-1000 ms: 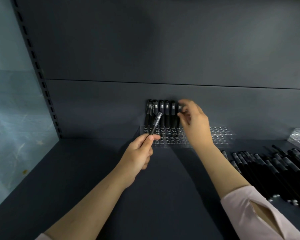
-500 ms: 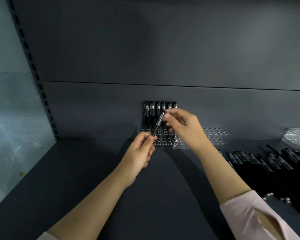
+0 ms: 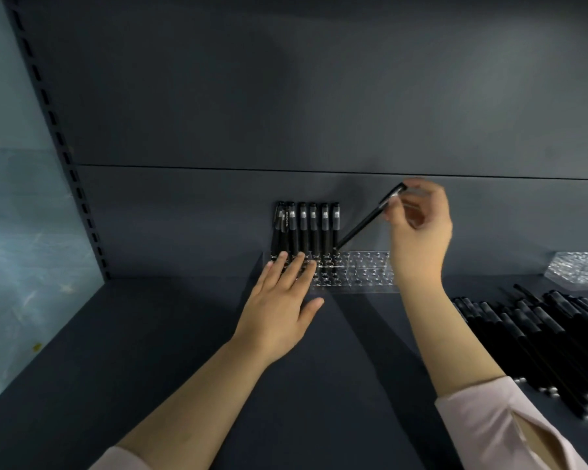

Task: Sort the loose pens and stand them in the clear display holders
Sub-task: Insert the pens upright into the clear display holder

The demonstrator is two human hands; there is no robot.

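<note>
Head view: right hand (image 3: 418, 228) has its fingers clamped on a black pen (image 3: 364, 225). The pen is tilted, tip at the clear holder (image 3: 364, 269) just beside the standing pens (image 3: 306, 228). Left hand (image 3: 282, 300) lies flat, fingers straight, touching the holder's front. Loose pens (image 3: 540, 334) lie on the shelf (image 3: 150, 351) at right.

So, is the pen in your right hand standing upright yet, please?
Tilted: the pen leans right, its tip at the holder, top pinched by the right hand.
</note>
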